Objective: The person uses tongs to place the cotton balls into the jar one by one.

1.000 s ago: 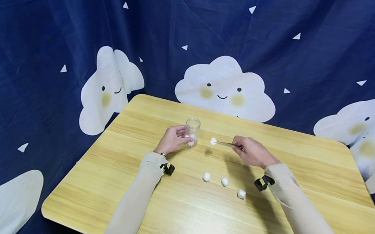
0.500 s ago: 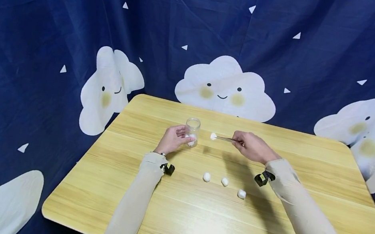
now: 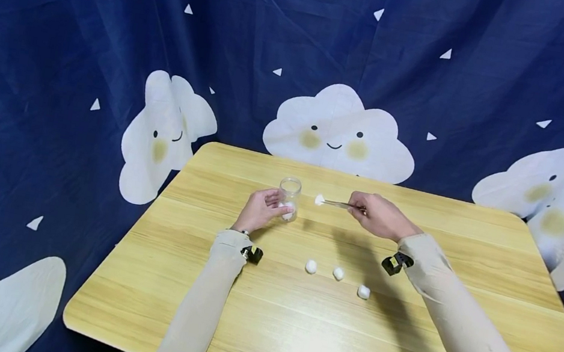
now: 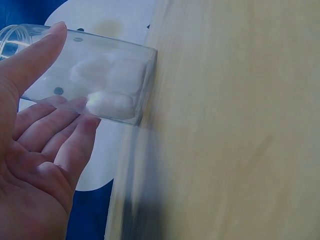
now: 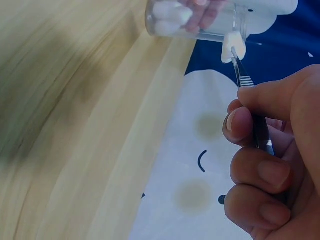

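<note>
Two bare hands work over the worktop (image 3: 162, 280) in the head view. The left hand (image 3: 258, 209) grips a clear jar (image 3: 289, 194) that stands upright just to its right, with white balls gathered at the bottom. Across from it, the right hand (image 3: 381, 216) holds metal tweezers (image 3: 338, 204) pointing left, and a single white ball (image 3: 319, 199) sits at their tips — above the worktop, between the hands, a little apart from the jar. Nearer the person than the right hand lie three loose balls (image 3: 338, 274), spaced out in an uneven row.

From the left wrist, the thumb crosses the near wall of the jar while the fingers reach behind it; the balls inside press together by the base, beyond the fingertips.

From the right wrist, thumb and forefinger pinch the tweezers — the other fingers curl below — and the ball ahead of them overlaps the jar's mouth in view.
</note>
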Tool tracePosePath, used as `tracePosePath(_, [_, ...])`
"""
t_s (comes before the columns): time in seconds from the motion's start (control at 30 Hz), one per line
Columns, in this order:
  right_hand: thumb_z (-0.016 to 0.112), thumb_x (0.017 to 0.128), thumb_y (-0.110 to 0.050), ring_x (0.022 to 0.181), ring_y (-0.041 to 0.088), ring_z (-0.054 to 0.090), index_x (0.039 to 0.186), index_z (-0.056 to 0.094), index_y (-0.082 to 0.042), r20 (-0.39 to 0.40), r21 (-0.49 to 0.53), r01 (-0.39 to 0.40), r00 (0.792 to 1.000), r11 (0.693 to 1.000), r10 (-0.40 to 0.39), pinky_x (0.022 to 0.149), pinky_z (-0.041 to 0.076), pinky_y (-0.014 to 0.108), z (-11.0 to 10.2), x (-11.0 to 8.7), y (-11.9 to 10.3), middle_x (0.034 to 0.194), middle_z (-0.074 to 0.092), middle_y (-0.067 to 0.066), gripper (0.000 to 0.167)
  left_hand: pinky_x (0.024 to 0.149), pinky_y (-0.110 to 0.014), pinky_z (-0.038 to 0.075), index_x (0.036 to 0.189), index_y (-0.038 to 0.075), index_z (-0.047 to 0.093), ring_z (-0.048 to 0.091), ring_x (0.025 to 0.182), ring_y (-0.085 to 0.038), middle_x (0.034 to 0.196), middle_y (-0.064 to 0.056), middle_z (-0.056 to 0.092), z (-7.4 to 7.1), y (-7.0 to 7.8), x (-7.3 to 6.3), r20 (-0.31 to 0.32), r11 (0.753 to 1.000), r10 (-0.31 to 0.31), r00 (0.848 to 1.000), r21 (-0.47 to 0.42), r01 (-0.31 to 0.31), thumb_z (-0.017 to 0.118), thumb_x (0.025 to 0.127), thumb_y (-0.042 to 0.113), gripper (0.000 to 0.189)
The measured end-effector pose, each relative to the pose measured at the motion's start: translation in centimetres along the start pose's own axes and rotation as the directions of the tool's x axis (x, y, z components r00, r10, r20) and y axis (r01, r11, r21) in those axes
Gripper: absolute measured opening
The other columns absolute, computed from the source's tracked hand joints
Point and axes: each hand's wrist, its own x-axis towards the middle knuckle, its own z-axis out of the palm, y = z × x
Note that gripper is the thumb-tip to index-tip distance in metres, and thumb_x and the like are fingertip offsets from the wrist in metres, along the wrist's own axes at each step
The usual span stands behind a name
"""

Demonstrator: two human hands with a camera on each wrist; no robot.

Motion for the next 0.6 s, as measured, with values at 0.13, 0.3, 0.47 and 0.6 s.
tracePosePath(0.13, [0.061,0.102,-0.009,0.059,0.011,0.042,0.093,0.064,-0.011,0.001,-0.012,-0.005,1.000,1.000,0.005,0.055,0.034,0.024,-0.3,0.2,-0.3,0.074,0.059,-0.001,0.009,0.114,-0.041,0.054,0.142,-0.006,0.057,0.062,0.133,-0.037,0.143,-0.024,0.062,0.0,0.0,-0.1,-0.002,1.000,-0.001,1.000,-0.001,0.001,0.086,0.086,0.019,0.067])
tracePosePath(0.3, [0.061,0.102,-0.008,0.059,0.011,0.042,0.093,0.064,-0.010,-0.008,-0.015,0.007,1.000,1.000,-0.007,0.055,0.033,0.025,-0.8,0.6,-0.5,0.074,0.058,0.000,0.009,0.114,-0.041,0.054,0.141,-0.005,0.057,0.063,0.133,-0.037,0.142,-0.024,0.063,0.0,0.0,-0.1,-0.004,1.000,-0.001,1.000,0.004,0.001,0.086,0.086,0.020,0.067])
tracePosePath(0.47, [0.060,0.103,-0.008,0.061,0.012,0.043,0.094,0.065,-0.009,-0.012,-0.011,0.015,1.000,1.000,-0.015,0.056,0.034,0.025,-1.2,1.1,-0.7,0.076,0.059,0.001,0.010,0.115,-0.041,0.053,0.142,-0.004,0.057,0.062,0.133,-0.036,0.143,-0.023,0.063,0.0,0.0,0.0,-0.003,1.000,-0.003,1.000,0.008,0.003,0.086,0.086,0.022,0.068])
tracePosePath(0.6, [0.060,0.103,-0.008,0.061,0.011,0.044,0.094,0.065,-0.009,-0.008,-0.010,0.018,1.000,1.000,-0.018,0.056,0.035,0.025,-1.3,1.5,-0.9,0.077,0.060,0.001,0.010,0.115,-0.042,0.053,0.142,-0.005,0.057,0.062,0.134,-0.037,0.144,-0.024,0.062,0.0,0.0,-0.1,-0.003,1.000,-0.003,1.000,0.006,0.003,0.086,0.086,0.022,0.068])
